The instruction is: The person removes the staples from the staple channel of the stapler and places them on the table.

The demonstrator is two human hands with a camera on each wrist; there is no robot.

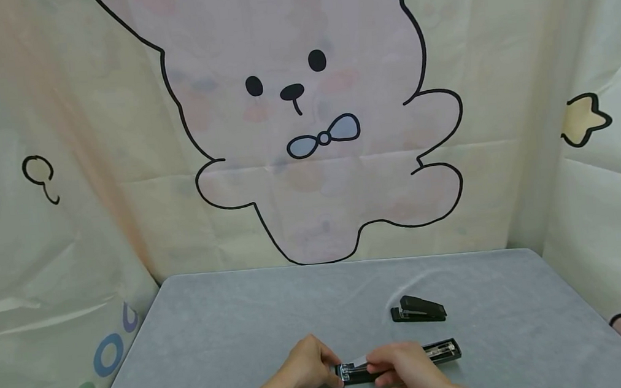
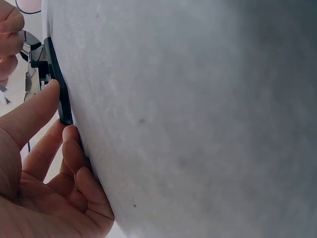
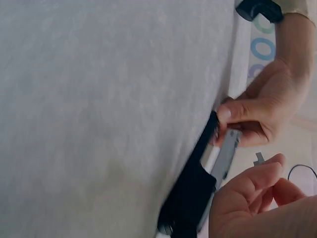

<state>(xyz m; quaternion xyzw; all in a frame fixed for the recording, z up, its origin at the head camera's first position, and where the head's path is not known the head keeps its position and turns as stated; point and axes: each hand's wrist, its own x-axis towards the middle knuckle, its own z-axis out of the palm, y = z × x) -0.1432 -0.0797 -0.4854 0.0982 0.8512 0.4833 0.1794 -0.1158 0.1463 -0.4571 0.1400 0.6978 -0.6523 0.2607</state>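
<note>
An opened black stapler (image 1: 440,351) lies on the table, its silver metal tray showing at the left end. At that end my left hand (image 1: 311,365) holds the base, thumb on the near edge in the left wrist view (image 2: 54,99). Just above the stapler, my right hand (image 1: 406,370) pinches a small silver strip of staples (image 3: 259,158) between thumb and fingers. The right hand hides the middle of the stapler in the head view. In the right wrist view the black body and grey metal rail (image 3: 225,156) stand apart at an angle.
Behind the opened stapler stands a smaller black stapler (image 1: 417,309). A grey-blue cloth covers the table (image 1: 244,323). Printed curtains (image 1: 315,187) hang close along the table's back and sides.
</note>
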